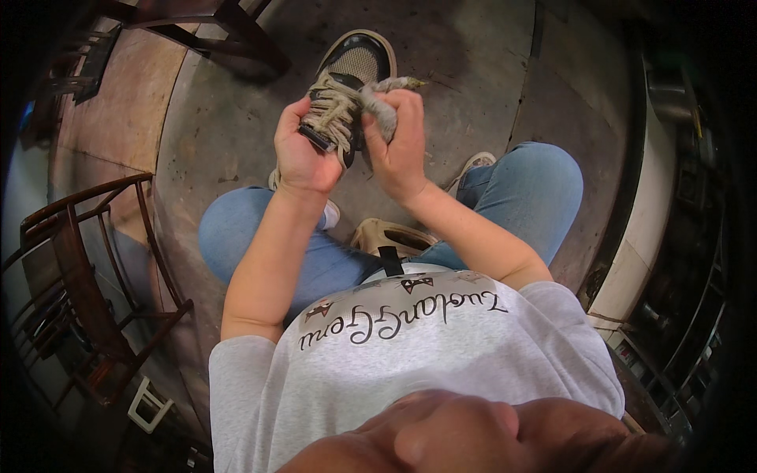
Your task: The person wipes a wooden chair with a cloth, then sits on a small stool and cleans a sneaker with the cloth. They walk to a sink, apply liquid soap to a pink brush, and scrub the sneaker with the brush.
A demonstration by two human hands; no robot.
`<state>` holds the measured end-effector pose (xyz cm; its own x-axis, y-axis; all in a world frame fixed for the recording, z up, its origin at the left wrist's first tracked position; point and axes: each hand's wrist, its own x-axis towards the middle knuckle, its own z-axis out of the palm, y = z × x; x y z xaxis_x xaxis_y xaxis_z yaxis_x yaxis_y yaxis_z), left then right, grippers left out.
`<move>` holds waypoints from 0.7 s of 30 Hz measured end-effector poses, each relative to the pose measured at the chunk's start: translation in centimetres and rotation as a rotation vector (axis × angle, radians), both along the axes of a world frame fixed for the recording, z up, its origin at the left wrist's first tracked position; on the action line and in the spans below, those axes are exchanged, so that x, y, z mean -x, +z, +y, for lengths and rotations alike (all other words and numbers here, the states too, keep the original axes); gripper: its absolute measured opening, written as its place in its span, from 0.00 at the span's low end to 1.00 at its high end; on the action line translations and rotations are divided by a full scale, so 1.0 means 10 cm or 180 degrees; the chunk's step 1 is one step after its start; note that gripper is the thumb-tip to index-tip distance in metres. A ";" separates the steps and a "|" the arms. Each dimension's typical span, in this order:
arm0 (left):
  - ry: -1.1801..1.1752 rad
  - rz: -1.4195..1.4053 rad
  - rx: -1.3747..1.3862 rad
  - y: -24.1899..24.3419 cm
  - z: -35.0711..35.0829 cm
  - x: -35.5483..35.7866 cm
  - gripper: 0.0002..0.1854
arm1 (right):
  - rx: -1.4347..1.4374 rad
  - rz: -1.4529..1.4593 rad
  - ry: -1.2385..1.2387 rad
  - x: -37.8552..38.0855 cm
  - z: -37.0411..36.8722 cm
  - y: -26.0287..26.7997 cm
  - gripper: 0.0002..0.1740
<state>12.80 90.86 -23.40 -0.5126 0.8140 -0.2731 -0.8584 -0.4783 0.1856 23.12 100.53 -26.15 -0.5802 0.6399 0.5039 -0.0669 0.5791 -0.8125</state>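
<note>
A black and beige lace-up sneaker (pixel 355 62) is held up in front of me, its toe pointing away and its laces loosely bunched. My left hand (pixel 304 151) grips it around the heel and ankle opening, with the thumb along its left side. In my right hand (pixel 397 139) is a crumpled greyish cloth (pixel 381 112), pinched between thumb and fingers against the sneaker's right side. One end of the cloth sticks out past my knuckles. The sole and the far side of the heel are hidden.
Below my hands, between my knees, lies a beige object with a dark opening (pixel 378 233), partly hidden. Wooden chairs (pixel 71 260) are at the left and a dark wooden furniture leg (pixel 248 41) at the upper left. A small white stool (pixel 149 405) stands lower left. Metal pots (pixel 671 94) are at the right.
</note>
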 end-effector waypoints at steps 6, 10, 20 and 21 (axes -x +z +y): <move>-0.0015 0.0156 0.0004 -0.03 -0.05 0.06 0.22 | 0.0875 -0.0649 0.1155 -0.37 -0.27 0.14 0.12; 0.0028 0.0257 0.0016 0.05 -0.04 0.08 0.24 | 0.1024 -0.0512 0.1028 -0.45 -0.03 0.44 0.13; -0.0261 0.0210 0.0565 0.20 0.28 -0.46 0.30 | -0.1421 -0.0348 0.0107 0.13 0.71 0.25 0.12; -0.0308 0.0439 0.0480 0.19 0.29 -0.44 0.31 | -0.1718 -0.0571 -0.0076 0.20 0.88 0.29 0.12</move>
